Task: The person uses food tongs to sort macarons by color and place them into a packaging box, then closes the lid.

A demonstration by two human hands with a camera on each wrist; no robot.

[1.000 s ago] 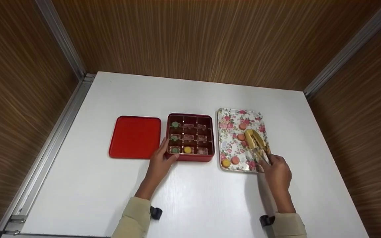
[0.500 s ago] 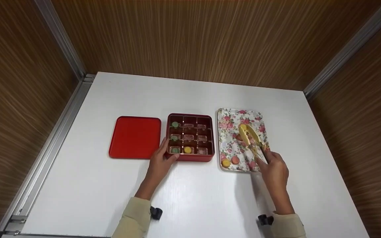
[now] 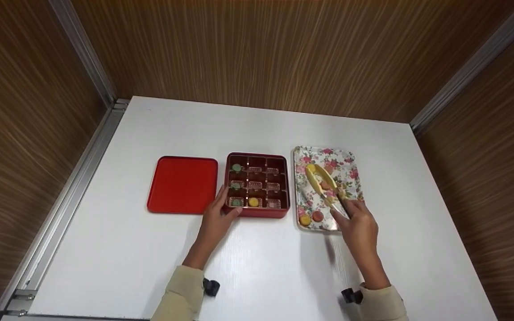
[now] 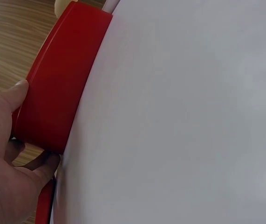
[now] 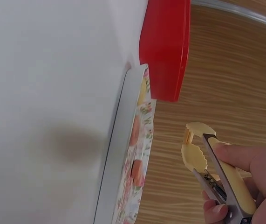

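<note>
My right hand [image 3: 360, 227] grips a pair of tongs [image 5: 235, 179] with cream-yellow tips. Between those tips is a yellow macaron [image 5: 187, 136], held above the floral tray [image 3: 301, 191]. On the tray lie pink macarons, one [image 3: 317, 216] near the front beside a yellow macaron [image 3: 304, 220]; others are partly behind the tongs. My left hand [image 3: 216, 218] holds the front left corner of a red box [image 3: 261, 213], thumb at the front rim, fingers along the left side. Inside its divided insert, green macarons [image 3: 236, 167] fill the left column and a yellow one [image 3: 253, 202] sits front centre.
Left of the box lies a flat red lid [image 3: 183, 185], close to my left fingers. All of it rests on a white table [image 3: 257, 267]. Wood-grain panels [image 3: 257, 53] stand behind and at both sides.
My right hand has moved left over the tray, carrying the tongs and the yellow macaron toward the box. My left hand and the box have stayed in place.
</note>
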